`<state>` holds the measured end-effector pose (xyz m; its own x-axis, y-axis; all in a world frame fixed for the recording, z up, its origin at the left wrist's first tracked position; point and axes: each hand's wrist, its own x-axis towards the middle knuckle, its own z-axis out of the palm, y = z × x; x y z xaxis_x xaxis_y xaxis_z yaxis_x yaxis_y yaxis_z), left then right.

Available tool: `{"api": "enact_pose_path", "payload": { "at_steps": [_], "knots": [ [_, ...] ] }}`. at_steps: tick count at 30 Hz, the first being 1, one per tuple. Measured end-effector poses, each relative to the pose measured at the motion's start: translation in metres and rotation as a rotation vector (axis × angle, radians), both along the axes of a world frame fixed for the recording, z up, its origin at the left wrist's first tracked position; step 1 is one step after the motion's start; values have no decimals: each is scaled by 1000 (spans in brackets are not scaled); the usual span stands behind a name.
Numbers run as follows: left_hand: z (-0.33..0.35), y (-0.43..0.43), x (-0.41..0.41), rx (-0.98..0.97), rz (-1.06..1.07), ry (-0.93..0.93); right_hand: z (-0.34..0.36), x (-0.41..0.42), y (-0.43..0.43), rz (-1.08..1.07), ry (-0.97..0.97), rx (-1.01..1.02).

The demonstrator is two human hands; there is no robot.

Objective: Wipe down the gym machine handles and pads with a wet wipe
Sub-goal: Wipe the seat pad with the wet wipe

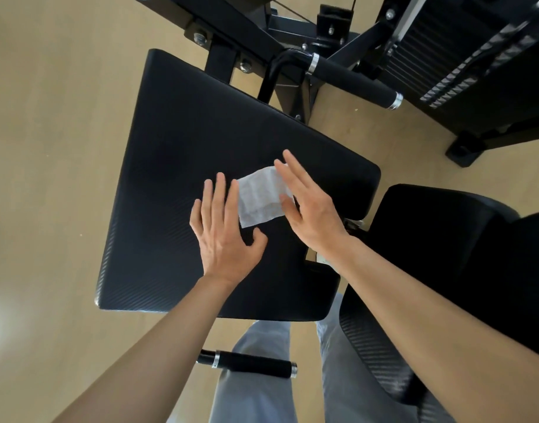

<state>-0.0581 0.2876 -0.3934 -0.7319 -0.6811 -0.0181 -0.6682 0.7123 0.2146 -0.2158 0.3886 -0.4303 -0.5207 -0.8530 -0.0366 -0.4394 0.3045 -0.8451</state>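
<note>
Lying seemingly diagonal on pad (176, 132): wipe (259, 198)

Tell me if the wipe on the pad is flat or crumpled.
Flat: the wet wipe lies as a smooth rectangle on the pad, the right hand touching one edge. Single or doubled, cannot tell.

One wide-angle head view looks steeply down from close above the pad (185, 132), machine frame (231, 22) upper right, legs (253, 392) at bottom centre.
</note>
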Motion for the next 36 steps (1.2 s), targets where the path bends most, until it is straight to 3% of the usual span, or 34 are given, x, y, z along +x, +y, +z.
{"api": "enact_pose_path", "payload": {
  "at_steps": [2,5,8,10,19,25,28,32,36],
  "knots": [
    [0,7,-9,8,-217,-26,-1,-5,4,-126,82,25],
    [-10,8,-26,41,-448,-299,-9,-15,16,-206,224,289],
    [-20,-9,-39,-32,-410,-416,-15,-24,23,-104,137,618],
    [-19,-26,-49,-57,-373,-404,-18,-25,22,-62,115,691],
    [-12,-88,-100,-101,-206,-413,-19,-22,10,-54,100,752],
    [-16,-61,-69,-107,-444,-451,-25,-15,11,-54,132,739],
    [-18,-53,-50,-105,-465,-456,-29,-11,11,-76,133,721],
    [-15,-59,-42,-123,-428,-441,-34,-8,12,-115,146,685],
    [-13,-73,-55,-136,-261,-398,-34,-8,12,-159,149,647]
  ]
}}
